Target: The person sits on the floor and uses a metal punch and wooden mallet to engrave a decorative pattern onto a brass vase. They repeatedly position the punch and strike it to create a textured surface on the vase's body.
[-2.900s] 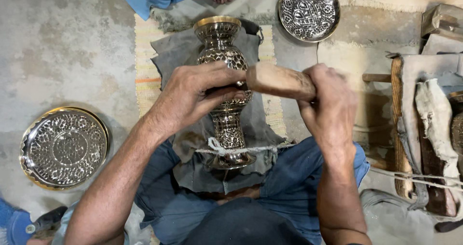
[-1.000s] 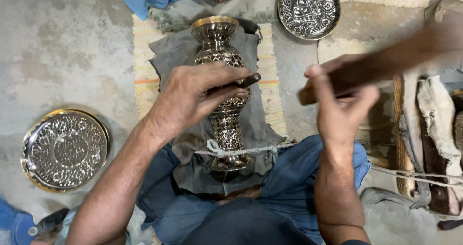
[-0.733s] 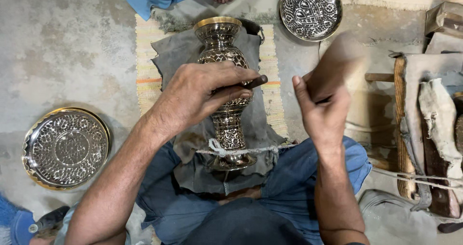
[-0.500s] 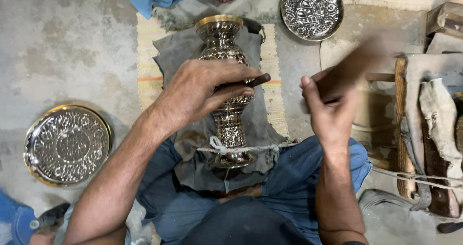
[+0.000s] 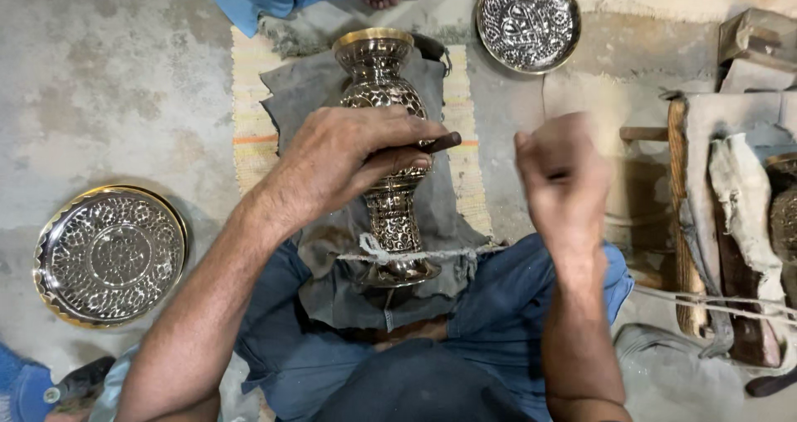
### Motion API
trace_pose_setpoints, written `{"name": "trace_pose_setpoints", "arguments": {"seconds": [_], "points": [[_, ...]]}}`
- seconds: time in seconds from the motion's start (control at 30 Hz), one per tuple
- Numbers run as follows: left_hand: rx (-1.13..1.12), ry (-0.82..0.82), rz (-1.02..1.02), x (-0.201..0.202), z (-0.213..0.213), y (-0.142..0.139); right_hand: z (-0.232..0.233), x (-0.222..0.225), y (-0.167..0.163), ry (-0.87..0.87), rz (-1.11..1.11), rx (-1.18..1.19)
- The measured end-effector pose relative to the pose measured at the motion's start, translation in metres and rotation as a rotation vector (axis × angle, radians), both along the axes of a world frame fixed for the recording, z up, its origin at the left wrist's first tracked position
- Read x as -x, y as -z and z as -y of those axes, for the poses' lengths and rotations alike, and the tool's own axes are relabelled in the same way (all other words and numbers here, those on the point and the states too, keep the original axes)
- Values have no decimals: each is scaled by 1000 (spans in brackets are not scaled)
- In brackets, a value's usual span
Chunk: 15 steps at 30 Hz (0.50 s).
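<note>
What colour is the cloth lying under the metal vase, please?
Dark grey; the cloth under the vase shows best in the head view.

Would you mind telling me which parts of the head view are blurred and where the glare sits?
In the head view the right hand is smeared by motion blur; the left hand on the engraved vase is sharp; soft, even daylight gives bright glints on the round tray.

A floor-level metal-engraving workshop

An ornate brass vase is lying on a grey cloth over bare concrete floor, with engraved round trays sitting left and far right, and worn wooden tools resting at right.
</note>
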<state>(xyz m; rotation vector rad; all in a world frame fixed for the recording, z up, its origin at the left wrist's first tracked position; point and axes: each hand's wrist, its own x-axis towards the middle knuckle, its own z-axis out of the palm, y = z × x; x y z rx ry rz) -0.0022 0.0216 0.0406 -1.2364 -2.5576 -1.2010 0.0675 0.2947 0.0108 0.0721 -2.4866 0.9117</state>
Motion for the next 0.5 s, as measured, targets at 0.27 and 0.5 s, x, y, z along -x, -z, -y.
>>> {"name": "trace_pose_setpoints", "arguments": {"seconds": [0.27, 0.5], "points": [[-43, -30, -72, -6, 0, 6, 2, -5, -16, 33, 101, -244], [-692, -374, 142, -45, -1, 42, -2, 6, 1, -88, 17, -351]]}}
